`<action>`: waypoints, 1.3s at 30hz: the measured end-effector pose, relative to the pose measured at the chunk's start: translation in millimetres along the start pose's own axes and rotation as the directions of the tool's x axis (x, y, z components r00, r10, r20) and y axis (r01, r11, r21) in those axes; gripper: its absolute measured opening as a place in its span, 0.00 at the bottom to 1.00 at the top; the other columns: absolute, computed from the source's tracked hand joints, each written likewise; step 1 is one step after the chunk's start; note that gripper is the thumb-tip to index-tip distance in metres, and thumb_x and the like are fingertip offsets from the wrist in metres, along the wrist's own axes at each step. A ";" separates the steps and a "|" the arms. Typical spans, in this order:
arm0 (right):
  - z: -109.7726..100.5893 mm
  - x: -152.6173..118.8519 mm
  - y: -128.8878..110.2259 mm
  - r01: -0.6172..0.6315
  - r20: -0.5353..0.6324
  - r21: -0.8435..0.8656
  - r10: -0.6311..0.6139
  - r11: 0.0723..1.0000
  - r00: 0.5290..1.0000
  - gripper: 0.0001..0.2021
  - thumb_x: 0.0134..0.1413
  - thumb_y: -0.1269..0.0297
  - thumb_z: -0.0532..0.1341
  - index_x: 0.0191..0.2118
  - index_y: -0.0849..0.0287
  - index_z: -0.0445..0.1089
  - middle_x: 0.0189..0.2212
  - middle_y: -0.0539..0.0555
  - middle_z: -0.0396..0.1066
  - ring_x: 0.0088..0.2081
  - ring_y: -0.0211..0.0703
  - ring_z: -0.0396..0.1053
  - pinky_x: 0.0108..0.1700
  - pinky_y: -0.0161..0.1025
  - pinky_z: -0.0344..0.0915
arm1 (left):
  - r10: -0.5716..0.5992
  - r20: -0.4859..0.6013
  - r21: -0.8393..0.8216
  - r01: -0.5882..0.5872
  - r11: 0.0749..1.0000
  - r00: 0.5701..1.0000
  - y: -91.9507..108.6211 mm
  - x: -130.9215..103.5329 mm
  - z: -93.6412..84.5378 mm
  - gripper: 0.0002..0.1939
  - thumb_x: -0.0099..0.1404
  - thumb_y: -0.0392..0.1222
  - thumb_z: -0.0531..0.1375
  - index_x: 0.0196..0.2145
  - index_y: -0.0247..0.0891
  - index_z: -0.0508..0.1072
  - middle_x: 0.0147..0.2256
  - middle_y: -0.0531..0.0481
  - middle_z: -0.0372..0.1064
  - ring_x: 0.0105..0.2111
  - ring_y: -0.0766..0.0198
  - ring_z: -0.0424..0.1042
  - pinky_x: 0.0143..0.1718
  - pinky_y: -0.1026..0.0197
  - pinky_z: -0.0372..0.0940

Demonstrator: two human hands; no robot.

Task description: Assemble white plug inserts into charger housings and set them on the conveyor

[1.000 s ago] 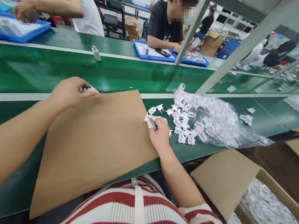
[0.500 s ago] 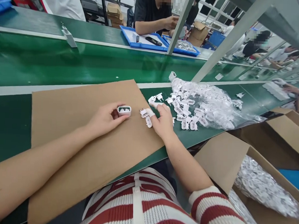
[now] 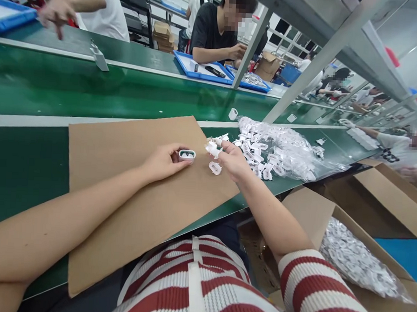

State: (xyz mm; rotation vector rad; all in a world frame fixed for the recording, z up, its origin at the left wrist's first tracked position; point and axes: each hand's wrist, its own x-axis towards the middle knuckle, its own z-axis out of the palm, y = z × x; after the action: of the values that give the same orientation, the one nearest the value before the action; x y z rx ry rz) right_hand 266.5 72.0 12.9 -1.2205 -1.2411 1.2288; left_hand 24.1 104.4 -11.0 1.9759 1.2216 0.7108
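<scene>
My left hand [image 3: 166,162] is closed around a white charger housing [image 3: 187,156], whose open end faces me and shows something inside. It rests low over a brown cardboard sheet [image 3: 124,170]. My right hand [image 3: 233,161], with white coverings on the thumb and fingertip, pinches a small white plug piece [image 3: 209,146] above the sheet's right edge. Just below these fingers lies a loose white plug cover [image 3: 215,168]. A heap of similar plug covers [image 3: 254,151] spills from a clear plastic bag [image 3: 289,153] to the right.
A green conveyor belt [image 3: 127,96] runs behind the bench. A slanted metal post [image 3: 304,63] rises beyond the bag. Open cardboard boxes [image 3: 307,207] stand at the right, one with a bag of white parts [image 3: 356,261]. Co-workers sit across, near blue trays [image 3: 202,72].
My right hand has lifted a plug piece from beside the heap, leaving one loose cover below it. My left hand still holds the housing. A co-worker's hand has appeared at upper left.
</scene>
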 end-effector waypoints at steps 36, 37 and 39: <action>33.7 13.4 3.7 0.494 0.326 -0.759 -0.409 0.425 0.853 0.12 0.58 0.77 0.57 0.40 0.55 0.76 0.41 0.55 0.76 0.46 0.52 0.68 0.48 0.45 0.65 | 0.161 -0.036 0.227 -0.148 0.963 0.986 4.7 -0.9 0.1 0.21 0.69 0.61 0.61 0.34 0.38 0.77 0.31 0.47 0.73 0.31 0.58 0.69 0.33 0.56 0.57; 34.5 14.5 3.9 0.488 0.323 -0.745 -0.394 0.454 0.860 0.12 0.59 0.76 0.57 0.40 0.55 0.76 0.41 0.55 0.77 0.46 0.52 0.68 0.49 0.45 0.65 | 0.153 -0.044 0.293 -0.133 0.947 0.987 5.6 -1.1 -0.2 0.22 0.69 0.61 0.61 0.33 0.38 0.76 0.31 0.47 0.72 0.31 0.57 0.69 0.32 0.55 0.55; 35.7 16.6 5.3 0.483 0.316 -0.704 -0.379 0.521 0.870 0.13 0.60 0.75 0.58 0.42 0.54 0.77 0.43 0.53 0.78 0.46 0.50 0.70 0.52 0.45 0.65 | 0.132 -0.058 0.394 -0.099 0.914 0.990 9.1 -1.7 -1.6 0.22 0.69 0.62 0.61 0.32 0.39 0.74 0.32 0.46 0.72 0.33 0.55 0.69 0.31 0.55 0.52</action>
State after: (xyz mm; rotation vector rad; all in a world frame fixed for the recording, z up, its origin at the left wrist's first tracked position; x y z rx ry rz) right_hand 230.4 87.5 6.7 -1.2808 -2.1471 0.3566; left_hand 27.0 100.4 -2.9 2.3822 1.3899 0.6495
